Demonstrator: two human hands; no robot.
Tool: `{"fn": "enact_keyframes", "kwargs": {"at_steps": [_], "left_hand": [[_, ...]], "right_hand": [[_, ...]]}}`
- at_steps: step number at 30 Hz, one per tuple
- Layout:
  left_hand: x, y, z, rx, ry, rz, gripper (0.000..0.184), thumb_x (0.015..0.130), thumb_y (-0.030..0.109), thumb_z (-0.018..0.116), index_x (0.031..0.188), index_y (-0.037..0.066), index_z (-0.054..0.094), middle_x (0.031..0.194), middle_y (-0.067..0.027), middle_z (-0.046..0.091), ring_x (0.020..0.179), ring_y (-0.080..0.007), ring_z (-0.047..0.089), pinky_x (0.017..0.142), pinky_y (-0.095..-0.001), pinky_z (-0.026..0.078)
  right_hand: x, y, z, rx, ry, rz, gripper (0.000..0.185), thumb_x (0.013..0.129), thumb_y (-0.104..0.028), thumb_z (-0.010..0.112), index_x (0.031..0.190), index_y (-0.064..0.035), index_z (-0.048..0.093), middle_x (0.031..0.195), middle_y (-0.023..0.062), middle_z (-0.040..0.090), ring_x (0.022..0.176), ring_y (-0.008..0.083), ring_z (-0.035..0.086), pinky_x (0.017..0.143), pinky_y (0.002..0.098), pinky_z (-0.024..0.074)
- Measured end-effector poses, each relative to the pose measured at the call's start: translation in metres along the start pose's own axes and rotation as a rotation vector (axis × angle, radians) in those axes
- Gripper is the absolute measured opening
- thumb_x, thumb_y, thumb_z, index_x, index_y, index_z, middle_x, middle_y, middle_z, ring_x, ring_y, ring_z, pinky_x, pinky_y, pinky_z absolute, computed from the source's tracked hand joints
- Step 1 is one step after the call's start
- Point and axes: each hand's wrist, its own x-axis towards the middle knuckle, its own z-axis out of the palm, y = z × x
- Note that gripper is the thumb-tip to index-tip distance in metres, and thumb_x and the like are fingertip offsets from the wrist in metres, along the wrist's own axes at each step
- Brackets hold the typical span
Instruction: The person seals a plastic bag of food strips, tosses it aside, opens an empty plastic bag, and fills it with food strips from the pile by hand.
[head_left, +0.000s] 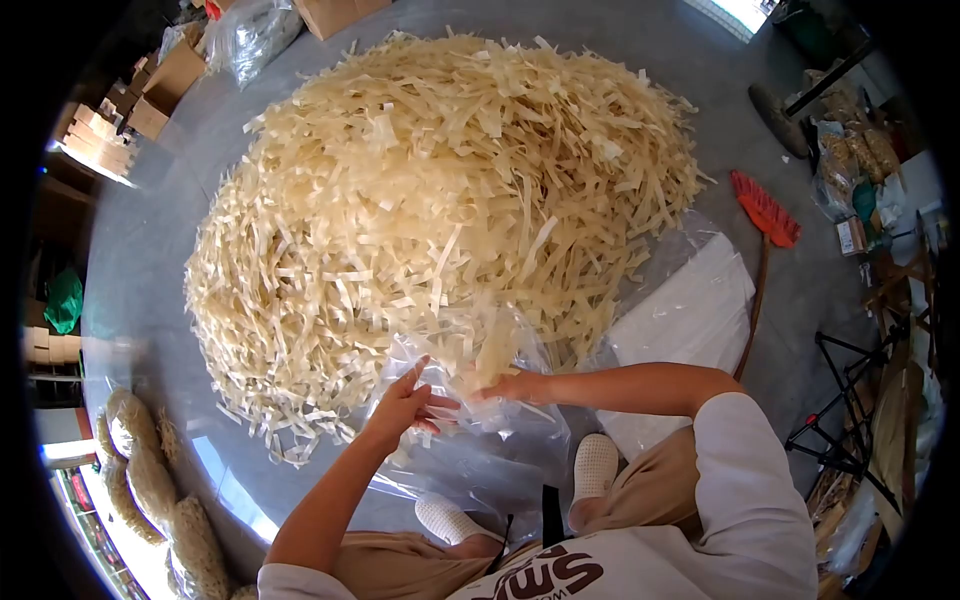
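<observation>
Working low at the near edge of a big heap of pale strips (440, 190) that filled the middle of the grey floor (155, 240), both hands were at a clear plastic bag (500, 450) lying against it. Left hand (408, 402): grip wide, fingers spread at the film. Right hand (515, 386): in among the strips where heap met bag, fingertips partly hidden, so couldn't tell whether the grip held strips, film or neither. A flat white stack in clear plastic (690, 320) lay beside the heap, a red-headed broom (765, 210) farther toward the floor's right edge. Handling, my read: strips looked thin, light and springy, prone to tangle and shed; best taken as a loose handful from underneath, not by single ends. Bag looked limp, slippery and easy to tear; best held by a fold at the rim.
</observation>
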Motion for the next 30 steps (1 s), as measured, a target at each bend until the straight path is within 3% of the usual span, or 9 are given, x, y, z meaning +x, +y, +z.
{"fn": "enact_keyframes", "kwargs": {"at_steps": [6,10,12,15,17,20,24,28,30], "left_hand": [[-0.002,0.001,-0.004,-0.078,-0.036,0.055,0.056,0.095,0.015,0.036,0.143,0.013,0.006,0.106,-0.02,0.061,0.086,-0.0267,0.065,0.06,-0.0274,0.053],[-0.002,0.003,-0.004,-0.07,-0.067,0.052,0.058,0.093,0.012,0.038,0.142,0.01,0.007,0.103,-0.0201,0.062,0.082,-0.0265,0.066,0.057,-0.027,0.052],[-0.003,0.004,-0.006,0.04,-0.049,-0.062,0.06,0.089,0.009,0.04,0.141,0.004,0.011,0.096,-0.0184,0.065,0.077,-0.0254,0.067,0.054,-0.0261,0.051],[-0.003,0.002,-0.009,0.086,-0.065,-0.135,0.063,0.083,0.006,0.041,0.139,0.0,0.013,0.092,-0.0182,0.066,0.073,-0.0248,0.067,0.052,-0.0261,0.05],[-0.006,0.003,-0.007,0.119,-0.044,-0.142,0.063,0.08,0.005,0.041,0.138,-0.001,0.017,0.092,-0.0188,0.065,0.072,-0.0247,0.067,0.052,-0.0267,0.05],[-0.007,0.001,-0.008,0.154,0.024,-0.158,0.061,0.08,0.004,0.041,0.137,-0.001,0.022,0.091,-0.0184,0.066,0.071,-0.0241,0.067,0.051,-0.0265,0.049],[-0.008,0.0,-0.011,0.177,0.01,-0.127,0.06,0.08,0.004,0.042,0.137,-0.001,0.022,0.091,-0.0175,0.066,0.071,-0.0234,0.067,0.052,-0.0266,0.049],[-0.007,-0.003,-0.011,0.225,0.008,-0.085,0.058,0.08,0.006,0.043,0.136,-0.002,0.025,0.089,-0.0152,0.067,0.07,-0.0211,0.066,0.055,-0.0265,0.048],[-0.006,-0.003,-0.011,0.241,0.01,-0.072,0.058,0.081,0.007,0.043,0.135,-0.002,0.027,0.088,-0.0144,0.067,0.07,-0.0203,0.066,0.056,-0.0265,0.047]], "right_hand": [[-0.008,0.012,-0.009,-0.311,-0.77,0.581,0.049,0.078,-0.029,0.066,0.118,-0.0061,0.052,0.108,0.007,0.058,0.09,0.018,0.057,0.082,0.0364,0.0455],[0.003,0.036,-0.012,-0.634,-1.114,0.651,0.046,0.079,-0.028,0.064,0.117,-0.0051,0.052,0.104,0.0118,0.059,0.092,0.0221,0.057,0.082,0.0376,0.0456],[-0.013,0.043,-0.009,-1.34,-0.45,-0.175,0.043,0.079,-0.025,0.061,0.116,-0.0059,0.051,0.099,0.0174,0.061,0.095,0.0263,0.058,0.08,0.0367,0.0457],[0.0,0.014,-0.007,-1.059,-0.173,-0.521,0.04,0.081,-0.025,0.058,0.116,-0.0063,0.05,0.095,0.0185,0.062,0.091,0.0297,0.059,0.08,0.0374,0.046],[-0.016,-0.07,-0.027,-0.661,-0.196,-0.17,0.034,0.076,-0.018,0.064,0.105,-0.0017,0.056,0.095,0.0163,0.063,0.086,0.026,0.062,0.075,0.037,0.0487],[-0.026,-0.095,-0.094,-0.442,-0.005,-0.316,0.019,0.078,-0.009,0.062,0.094,0.0006,0.061,0.085,0.0096,0.065,0.081,0.0156,0.063,0.069,0.0282,0.0506],[-0.054,-0.058,-0.181,-0.676,0.734,0.023,0.058,0.074,-0.022,0.071,0.119,0.0022,0.045,0.108,0.0164,0.056,0.094,0.0194,0.059,0.081,0.0298,0.0478],[-0.075,0.012,-0.211,-0.838,0.559,-0.121,0.1,0.064,-0.031,0.078,0.136,0.0011,0.017,0.124,0.0217,0.043,0.112,0.026,0.047,0.094,0.0363,0.0384],[-0.069,0.023,-0.177,-0.913,0.602,0.135,0.119,0.057,-0.036,0.081,0.138,0.0009,0.001,0.129,0.0244,0.036,0.12,0.0309,0.038,0.1,0.0379,0.0311]]}}
